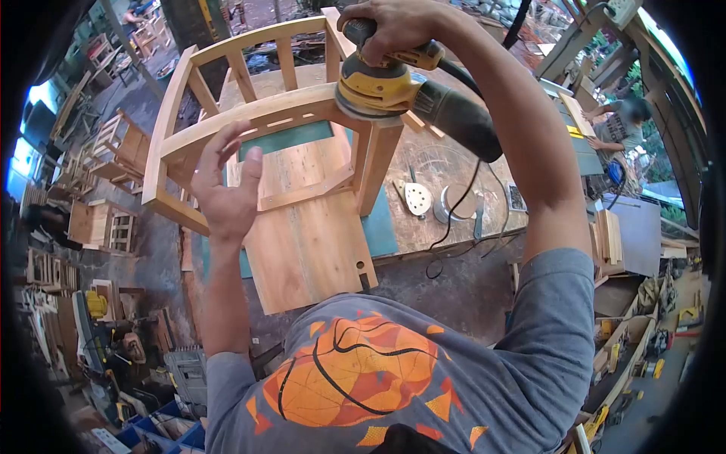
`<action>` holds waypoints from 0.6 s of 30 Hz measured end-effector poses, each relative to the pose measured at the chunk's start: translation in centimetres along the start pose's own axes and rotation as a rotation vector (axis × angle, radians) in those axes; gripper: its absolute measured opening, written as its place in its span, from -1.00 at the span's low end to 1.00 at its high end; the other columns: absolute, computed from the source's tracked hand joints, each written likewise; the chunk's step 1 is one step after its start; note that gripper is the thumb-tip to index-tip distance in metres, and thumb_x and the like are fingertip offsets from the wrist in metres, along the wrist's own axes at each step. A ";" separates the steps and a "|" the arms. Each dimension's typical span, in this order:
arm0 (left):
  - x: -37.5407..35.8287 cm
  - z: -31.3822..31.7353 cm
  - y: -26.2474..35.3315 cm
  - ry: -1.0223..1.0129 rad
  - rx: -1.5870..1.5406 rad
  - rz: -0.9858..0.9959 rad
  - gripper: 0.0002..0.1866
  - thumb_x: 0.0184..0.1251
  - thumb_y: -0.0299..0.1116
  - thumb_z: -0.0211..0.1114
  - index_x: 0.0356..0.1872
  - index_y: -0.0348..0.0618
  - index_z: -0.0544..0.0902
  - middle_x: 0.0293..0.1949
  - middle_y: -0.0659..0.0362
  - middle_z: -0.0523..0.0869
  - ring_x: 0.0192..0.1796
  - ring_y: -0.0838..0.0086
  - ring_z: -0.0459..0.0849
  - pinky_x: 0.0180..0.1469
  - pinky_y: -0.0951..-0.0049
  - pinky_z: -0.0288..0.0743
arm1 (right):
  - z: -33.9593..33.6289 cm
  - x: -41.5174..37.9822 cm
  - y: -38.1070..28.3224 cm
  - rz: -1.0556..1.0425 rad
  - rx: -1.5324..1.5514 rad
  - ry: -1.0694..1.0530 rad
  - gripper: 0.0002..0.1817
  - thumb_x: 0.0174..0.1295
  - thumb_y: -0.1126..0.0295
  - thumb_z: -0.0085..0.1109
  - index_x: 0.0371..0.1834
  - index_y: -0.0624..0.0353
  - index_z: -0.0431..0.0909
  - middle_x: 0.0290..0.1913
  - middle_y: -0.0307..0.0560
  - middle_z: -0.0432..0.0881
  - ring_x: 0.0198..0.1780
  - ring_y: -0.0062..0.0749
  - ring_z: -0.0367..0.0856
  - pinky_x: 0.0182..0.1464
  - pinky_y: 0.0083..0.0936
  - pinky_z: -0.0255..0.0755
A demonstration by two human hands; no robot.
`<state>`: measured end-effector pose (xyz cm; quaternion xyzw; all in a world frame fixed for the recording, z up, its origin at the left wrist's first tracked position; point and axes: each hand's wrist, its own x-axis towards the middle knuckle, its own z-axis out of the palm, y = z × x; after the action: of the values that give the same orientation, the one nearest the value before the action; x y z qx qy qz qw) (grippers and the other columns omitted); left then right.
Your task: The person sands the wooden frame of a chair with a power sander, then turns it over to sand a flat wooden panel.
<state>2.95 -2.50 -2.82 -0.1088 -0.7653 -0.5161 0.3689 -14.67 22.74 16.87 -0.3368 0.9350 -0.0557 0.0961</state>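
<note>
My right hand (pixel 397 29) is wrapped over the top of a yellow and black orbital sander (pixel 372 85), with a black dust bag (pixel 457 121) at its side. The sander's pad is down at the corner of a wooden chair frame (pixel 261 106), where a curved rail meets a leg. My left hand (pixel 231 185) has its fingers apart and holds nothing. Its fingertips overlap the near curved rail in this view. Beneath the frame lies a broad wooden panel (pixel 302 234) with a small round hole near its corner.
On the worktable (pixel 423 163) lie a white perforated sanding disc (pixel 417 198), a round disc (pixel 460 203) and a looping black cord (pixel 475 181). More wooden chairs (pixel 113 155) stand on the floor to the left. Another person (pixel 624 125) works at a bench on the right.
</note>
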 end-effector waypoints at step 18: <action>3.8 4.6 -3.8 -0.231 0.857 0.291 -0.31 0.31 -0.04 0.47 0.37 -0.21 0.53 0.41 -0.07 0.54 0.52 0.00 0.41 0.59 -0.16 0.13 | 2.3 0.6 1.4 -0.014 -0.143 0.152 -0.18 -0.15 0.18 0.51 0.34 -0.08 0.55 0.15 0.11 0.70 0.15 -0.05 0.72 0.18 -0.14 0.63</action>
<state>-3.85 -1.00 -3.88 -0.1097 -0.9223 -0.0807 0.3616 -15.45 23.34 14.28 -0.3440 0.9388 -0.0150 0.0002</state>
